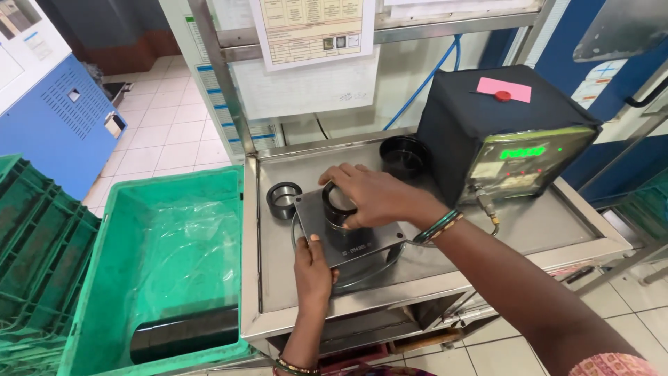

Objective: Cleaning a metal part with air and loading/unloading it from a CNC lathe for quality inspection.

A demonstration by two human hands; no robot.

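Starting at lower left, the green crate (149, 278) sits beside the steel tray (557, 223), where the left hand (312, 268) pinches the grey plate (348, 233) at frame centre while the right hand (372, 195) clamps the dark ring (339, 207) on it; a loosened pinch could likely let the plate tilt and slide.

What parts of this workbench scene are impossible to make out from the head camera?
Head view only:
- Ring on the grey plate: mostly covered by the right hand.
- Plate's near-left corner: under the left hand.
- Dark cylinder in the green crate: hidden partly by the crate wall.
- Posted sheet: cut off by the top edge.
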